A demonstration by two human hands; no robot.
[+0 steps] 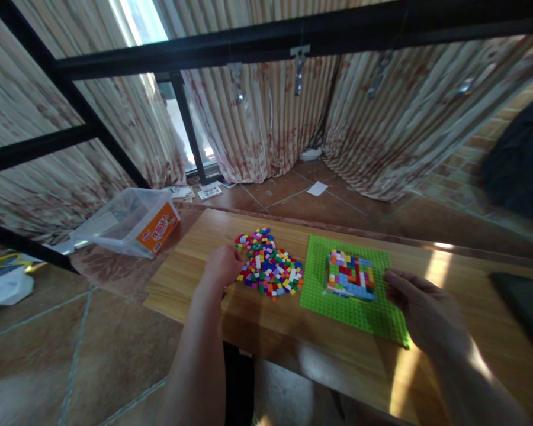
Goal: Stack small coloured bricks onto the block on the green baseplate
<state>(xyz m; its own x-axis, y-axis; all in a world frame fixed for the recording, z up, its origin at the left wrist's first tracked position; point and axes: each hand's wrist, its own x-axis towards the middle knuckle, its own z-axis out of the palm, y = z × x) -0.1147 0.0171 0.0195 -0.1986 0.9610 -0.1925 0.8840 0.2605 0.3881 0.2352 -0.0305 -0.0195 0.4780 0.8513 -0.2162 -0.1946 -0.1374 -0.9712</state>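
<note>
- Beside the bricks (273, 269), the left hand (223, 265) is hovering, fingers curled; whether it's grasping one, I can't tell.
- At the green board's (315, 278) right edge, the right hand (421, 305) is hanging, fingers bent, grip unclear.
- The brick model (350, 275) is sitting on the board.

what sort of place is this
Probably a room in a home: patterned curtains hang to a tiled floor, and toy bricks lie heaped on a low wooden table.
</note>
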